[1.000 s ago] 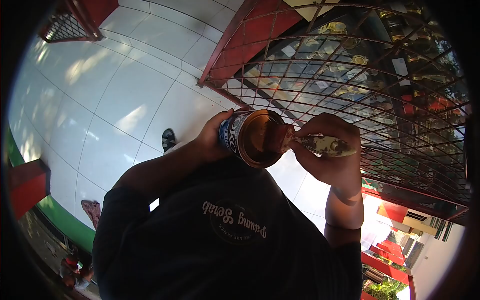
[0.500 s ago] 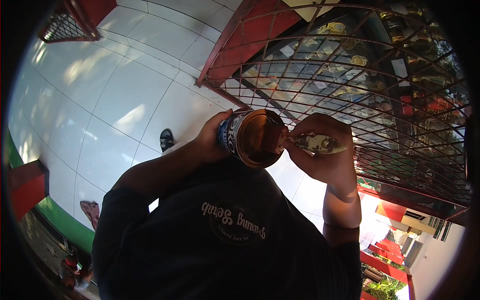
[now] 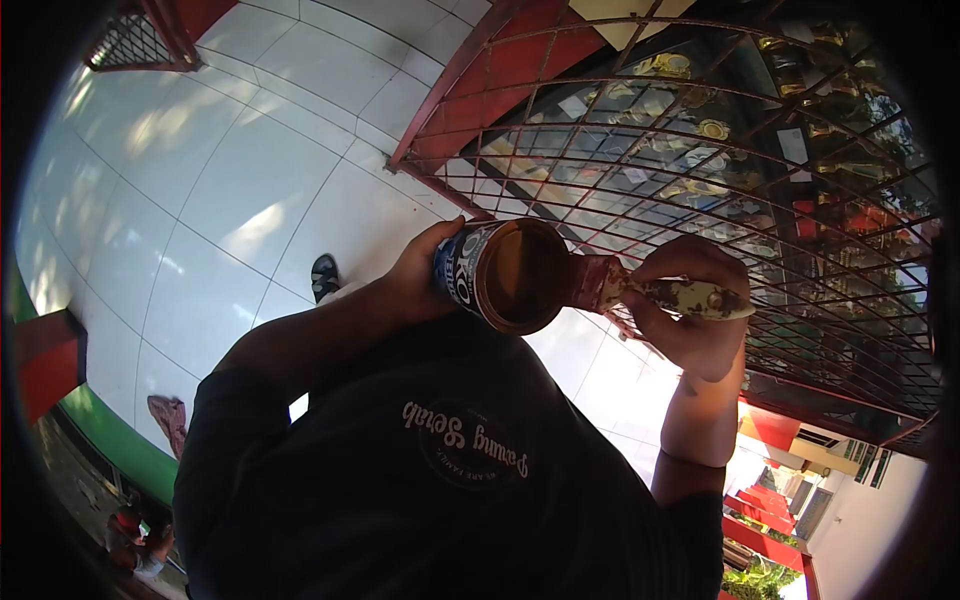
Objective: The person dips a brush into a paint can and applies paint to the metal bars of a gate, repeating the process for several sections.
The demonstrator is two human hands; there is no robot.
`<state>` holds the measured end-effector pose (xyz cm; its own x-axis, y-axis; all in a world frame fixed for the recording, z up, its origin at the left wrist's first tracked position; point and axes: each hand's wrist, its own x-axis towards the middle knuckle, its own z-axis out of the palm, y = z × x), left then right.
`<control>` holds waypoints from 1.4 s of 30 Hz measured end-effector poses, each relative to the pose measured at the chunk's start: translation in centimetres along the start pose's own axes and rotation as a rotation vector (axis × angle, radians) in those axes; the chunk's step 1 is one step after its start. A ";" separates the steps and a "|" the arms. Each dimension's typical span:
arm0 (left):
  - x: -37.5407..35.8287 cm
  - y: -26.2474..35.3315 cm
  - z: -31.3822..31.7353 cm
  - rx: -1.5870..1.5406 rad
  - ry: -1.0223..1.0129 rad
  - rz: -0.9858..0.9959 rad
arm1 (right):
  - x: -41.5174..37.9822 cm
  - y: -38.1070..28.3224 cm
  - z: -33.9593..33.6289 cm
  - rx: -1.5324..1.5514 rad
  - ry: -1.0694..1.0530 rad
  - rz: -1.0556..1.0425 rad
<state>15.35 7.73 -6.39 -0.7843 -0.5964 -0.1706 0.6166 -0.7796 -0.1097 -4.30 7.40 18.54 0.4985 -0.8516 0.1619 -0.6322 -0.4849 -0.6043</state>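
An open paint can with a blue and white label is tilted at the middle of the view, with brownish paint inside. My left hand is wrapped round the can's label side. My right hand grips the paint-spotted handle of a brush. The reddish-brown bristles are at the can's rim, on the side facing my right hand. Whether they touch the rim, I cannot tell.
A rusty metal lattice stands close beyond my right hand, with trophies behind it. Pale floor tiles spread at the left. A pinkish cloth lies on them. A person is at the lower left.
My right hand has moved right, away from the can, drawing the brush's bristles from inside it to the rim. My left hand still holds the can in nearly the same place.
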 end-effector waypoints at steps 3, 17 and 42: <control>-0.1 -0.2 -0.1 0.009 0.006 0.009 | -0.1 -0.2 -0.3 -0.026 -0.080 0.002; -1.1 -0.8 -0.1 -0.023 0.016 0.024 | -0.8 -0.8 -1.0 -0.058 -0.073 0.004; -2.4 -1.6 -0.3 0.037 0.011 0.028 | -0.8 -2.6 -1.5 0.009 -0.282 -0.213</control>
<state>16.25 10.50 -6.04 -0.7658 -0.6161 -0.1842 0.6353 -0.7692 -0.0683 -3.96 9.01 21.15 0.7633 -0.6428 0.0640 -0.4919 -0.6425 -0.5876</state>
